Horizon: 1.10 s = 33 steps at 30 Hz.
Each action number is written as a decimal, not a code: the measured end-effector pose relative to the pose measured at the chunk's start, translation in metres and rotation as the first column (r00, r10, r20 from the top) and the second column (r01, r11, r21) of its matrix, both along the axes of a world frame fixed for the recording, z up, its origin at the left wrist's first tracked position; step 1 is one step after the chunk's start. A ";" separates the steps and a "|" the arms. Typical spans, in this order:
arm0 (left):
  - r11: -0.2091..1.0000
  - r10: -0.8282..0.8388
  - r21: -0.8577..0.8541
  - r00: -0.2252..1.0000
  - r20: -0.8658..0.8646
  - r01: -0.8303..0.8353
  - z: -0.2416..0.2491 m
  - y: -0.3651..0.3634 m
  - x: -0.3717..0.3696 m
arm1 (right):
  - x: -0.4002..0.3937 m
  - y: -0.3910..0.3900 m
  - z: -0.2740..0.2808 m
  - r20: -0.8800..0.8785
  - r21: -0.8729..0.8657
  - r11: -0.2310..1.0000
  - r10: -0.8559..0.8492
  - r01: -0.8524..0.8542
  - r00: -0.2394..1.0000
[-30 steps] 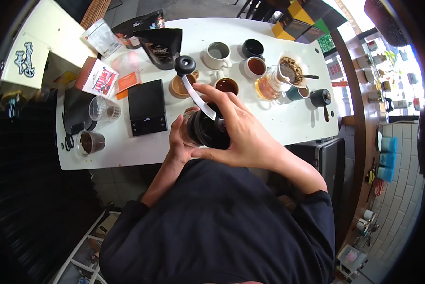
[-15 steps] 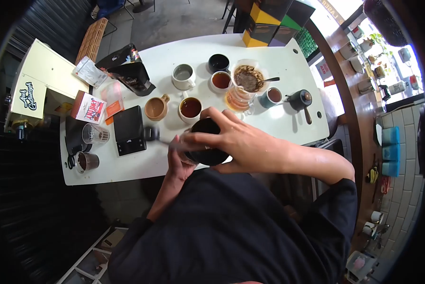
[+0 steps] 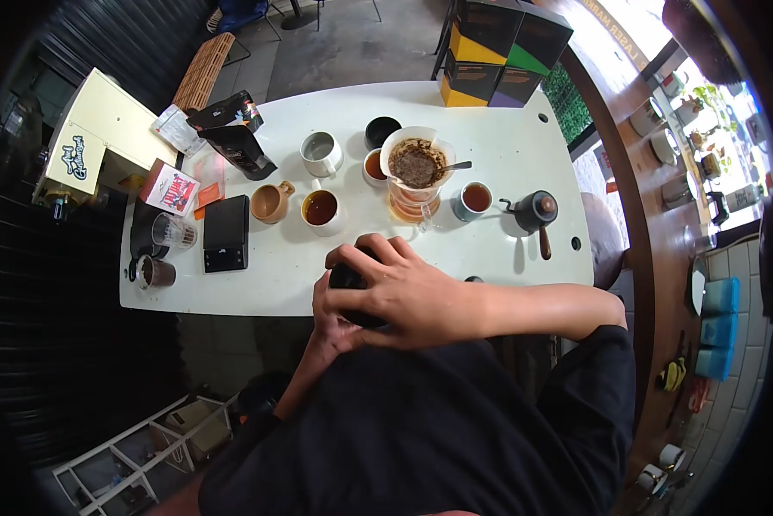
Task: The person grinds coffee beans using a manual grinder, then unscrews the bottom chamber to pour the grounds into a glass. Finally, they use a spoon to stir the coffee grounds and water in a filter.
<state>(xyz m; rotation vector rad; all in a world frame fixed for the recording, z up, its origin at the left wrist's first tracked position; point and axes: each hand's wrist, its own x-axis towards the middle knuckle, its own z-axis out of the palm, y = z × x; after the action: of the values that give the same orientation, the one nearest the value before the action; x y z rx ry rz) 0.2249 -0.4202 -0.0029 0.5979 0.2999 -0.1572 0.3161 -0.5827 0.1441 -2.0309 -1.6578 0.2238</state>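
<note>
My left hand [image 3: 326, 325] wraps the side of a hand coffee grinder, held close to my body at the table's front edge. Over the grinder's black top [image 3: 345, 277] curls my right hand [image 3: 416, 297], its fingers gripping the rim. Most of the grinder's body is hidden by both hands. A small black knob [image 3: 474, 279] shows just beyond my right forearm. Ahead of my hands are a white mug of dark brown liquid [image 3: 321, 208] and a glass server [image 3: 414, 206] topped by a dripper with wet coffee grounds [image 3: 416, 163] and a spoon [image 3: 458, 165].
On the white table [image 3: 292, 288] are a black scale [image 3: 226, 232], a tan cup [image 3: 270, 203], a grey mug [image 3: 321, 153], a teal cup [image 3: 475, 199] and a dark kettle [image 3: 537, 211]. Coffee bags, a red-white box [image 3: 169, 187] and a grinder machine [image 3: 94, 129] stand left.
Both hands, still on the grinder, have come slightly left and nearer my body. The black knob has swung from left of my hands to the right. The whole view has shifted a little.
</note>
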 end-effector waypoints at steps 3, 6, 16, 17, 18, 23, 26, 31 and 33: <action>0.981 0.070 0.177 0.997 0.042 -0.076 0.020 -0.021 -0.003 | 0.000 -0.005 -0.006 0.003 0.032 0.992 -0.125 0.125 0.992; 0.977 0.134 0.167 0.991 -0.006 -0.132 0.016 -0.028 0.001 | 0.007 -0.018 -0.002 0.074 0.004 0.977 -0.213 0.213 0.974; 0.974 0.112 -0.201 0.993 0.045 -0.101 -0.029 -0.011 0.002 | 0.033 -0.036 0.024 -0.024 -0.320 0.947 -0.038 0.028 0.999; 0.974 0.103 -0.209 0.993 0.059 -0.088 -0.028 -0.012 0.002 | 0.033 -0.037 0.026 -0.007 -0.322 0.947 0.003 -0.005 1.000; 0.976 0.127 -0.175 0.992 -0.010 -0.127 -0.027 -0.014 0.001 | 0.033 -0.038 0.028 0.008 -0.323 0.945 0.046 -0.040 0.999; 0.961 0.132 -0.247 0.991 0.020 -0.124 -0.019 -0.013 -0.011 | 0.037 -0.034 0.030 0.130 -0.345 0.915 0.267 -0.209 0.955; 0.971 0.073 -0.230 0.997 -0.006 -0.073 -0.014 -0.009 -0.019 | 0.038 -0.029 0.034 0.214 -0.337 0.887 0.399 -0.316 0.891; 0.969 0.071 -0.239 0.996 0.059 -0.055 -0.024 -0.005 -0.022 | 0.038 -0.026 0.031 0.592 -0.221 0.860 0.493 -0.460 0.638; 0.970 0.009 -0.243 0.999 0.046 0.002 -0.025 -0.004 -0.022 | 0.041 -0.027 0.036 0.635 -0.187 0.842 0.497 -0.506 0.592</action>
<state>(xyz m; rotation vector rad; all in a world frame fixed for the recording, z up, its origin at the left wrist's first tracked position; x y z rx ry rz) 0.2031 -0.4241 -0.0277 0.3574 0.2318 -0.1736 0.3568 -0.6093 0.1798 -1.6500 -2.6646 -0.3908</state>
